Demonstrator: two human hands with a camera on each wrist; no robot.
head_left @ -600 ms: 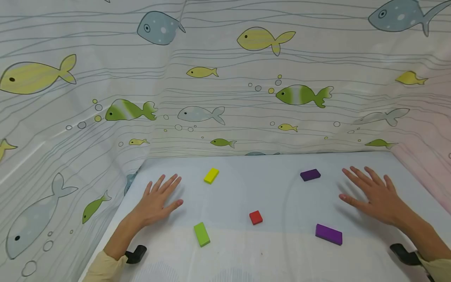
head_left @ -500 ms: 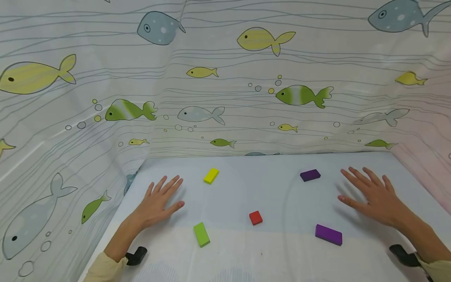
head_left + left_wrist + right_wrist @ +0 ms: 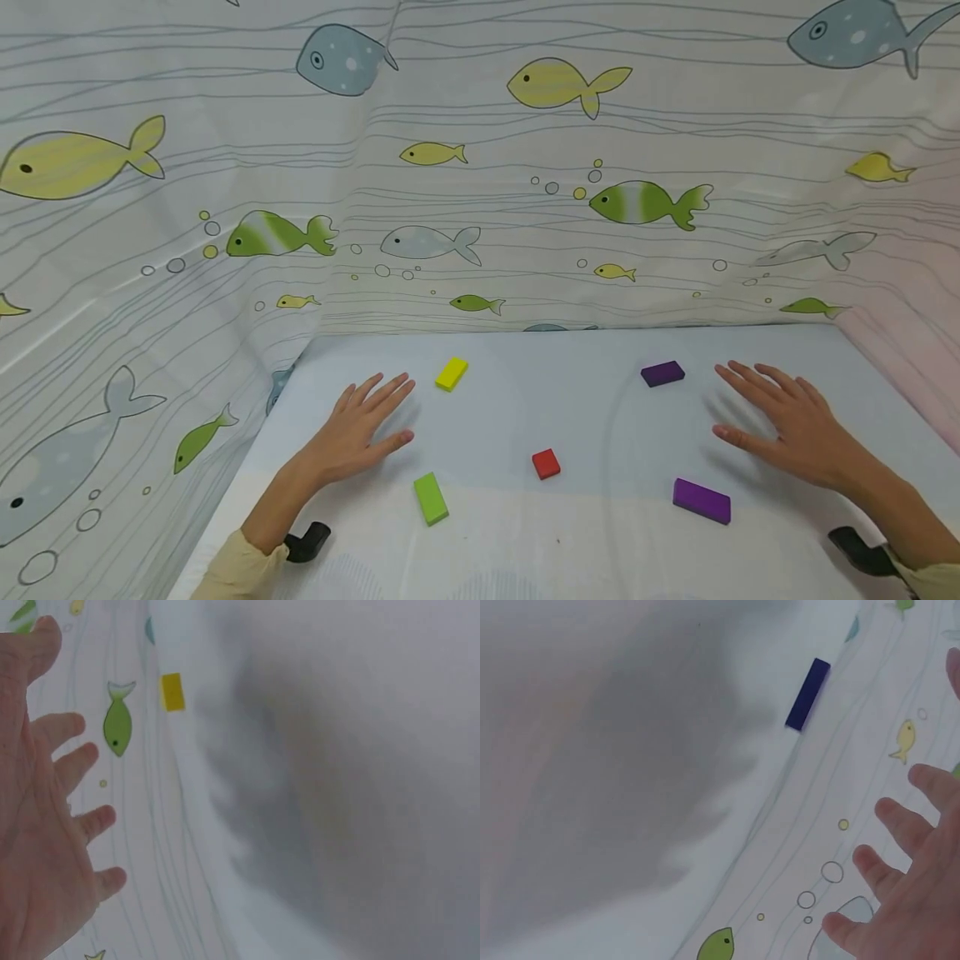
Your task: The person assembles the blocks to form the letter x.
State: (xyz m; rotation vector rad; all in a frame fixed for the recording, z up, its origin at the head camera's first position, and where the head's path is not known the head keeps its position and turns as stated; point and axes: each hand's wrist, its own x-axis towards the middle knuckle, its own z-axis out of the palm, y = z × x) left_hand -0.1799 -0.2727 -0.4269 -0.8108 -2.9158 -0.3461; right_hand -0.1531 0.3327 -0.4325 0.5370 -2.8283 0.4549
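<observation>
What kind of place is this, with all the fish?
Probably a small tabletop play or recording booth: a fish-print curtain walls in a pale table, and coloured blocks like the red one lie between two flat hands.

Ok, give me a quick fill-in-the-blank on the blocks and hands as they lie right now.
1. The block nearest the left hand fingertips is ____.
2. The small square block in the middle is ____.
3. The count of purple blocks is ____.
4. Both hands, left and right hand, hold ____.

Missing words: yellow; red; two; nothing
</observation>
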